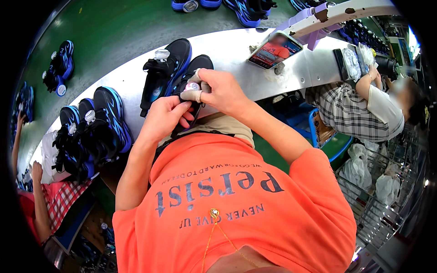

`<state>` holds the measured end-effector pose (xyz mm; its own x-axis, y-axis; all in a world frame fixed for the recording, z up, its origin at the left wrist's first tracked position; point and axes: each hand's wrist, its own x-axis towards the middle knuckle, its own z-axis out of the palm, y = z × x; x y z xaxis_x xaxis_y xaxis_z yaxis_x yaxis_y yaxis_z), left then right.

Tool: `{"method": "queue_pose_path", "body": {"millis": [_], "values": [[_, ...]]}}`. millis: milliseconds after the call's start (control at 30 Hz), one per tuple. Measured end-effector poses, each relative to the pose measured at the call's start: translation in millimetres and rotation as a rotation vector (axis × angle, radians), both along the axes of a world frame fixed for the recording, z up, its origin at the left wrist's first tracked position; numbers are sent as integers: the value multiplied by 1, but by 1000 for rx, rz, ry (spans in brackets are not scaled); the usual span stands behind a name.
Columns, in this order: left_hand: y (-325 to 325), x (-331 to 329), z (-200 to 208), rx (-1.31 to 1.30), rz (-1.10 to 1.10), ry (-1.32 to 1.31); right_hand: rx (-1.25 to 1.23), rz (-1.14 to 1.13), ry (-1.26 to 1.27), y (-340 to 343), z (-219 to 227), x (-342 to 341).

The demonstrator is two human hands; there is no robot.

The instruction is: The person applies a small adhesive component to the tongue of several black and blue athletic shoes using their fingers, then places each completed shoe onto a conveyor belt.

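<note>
A black and blue sports shoe point(202, 63) lies on the metal bench right in front of me, partly covered by my hands. My right hand point(221, 91), with pale covers on its thumb and forefinger, is closed around a round pink-and-white piece point(193, 86) on the top of that shoe. At the shoe's ankle opening, my left hand point(166, 117) has its fingers curled in and gripping the edge; the fingertips are partly hidden. Just left of it stands a similar shoe point(180, 51) with a clear, white-topped dial point(161, 55) on its upper.
Several more shoes point(109, 107) stand on the bench point(132, 73) to the left. A propped phone point(275, 49) stands at the right, near a pale curved arm point(346, 13). Co-workers sit at both sides. Beyond the bench, shoes point(63, 61) rest on a green surface point(104, 27).
</note>
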<state>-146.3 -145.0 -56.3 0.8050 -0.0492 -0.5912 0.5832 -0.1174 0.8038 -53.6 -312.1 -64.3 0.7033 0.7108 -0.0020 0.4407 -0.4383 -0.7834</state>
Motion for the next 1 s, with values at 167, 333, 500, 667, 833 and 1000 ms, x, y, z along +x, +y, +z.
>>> {"method": "queue_pose_path", "body": {"millis": [167, 333, 500, 667, 833, 1000], "values": [[1, -5, -2, 18, 0, 2, 218, 154, 27, -2, 1, 6], [8, -9, 22, 11, 139, -45, -90, 214, 168, 3, 17, 25], [56, -9, 5, 642, 442, -569, 317, 142, -131, 42, 4, 72], [70, -5, -30, 748, 227, -445, 75, 359, 118, 83, -4, 46], [66, -26, -28, 613, 262, -414, 222, 628, 212, 63, -2, 51], [54, -26, -44, 711, 483, -415, 108, 460, 38, 85, -2, 35]]}}
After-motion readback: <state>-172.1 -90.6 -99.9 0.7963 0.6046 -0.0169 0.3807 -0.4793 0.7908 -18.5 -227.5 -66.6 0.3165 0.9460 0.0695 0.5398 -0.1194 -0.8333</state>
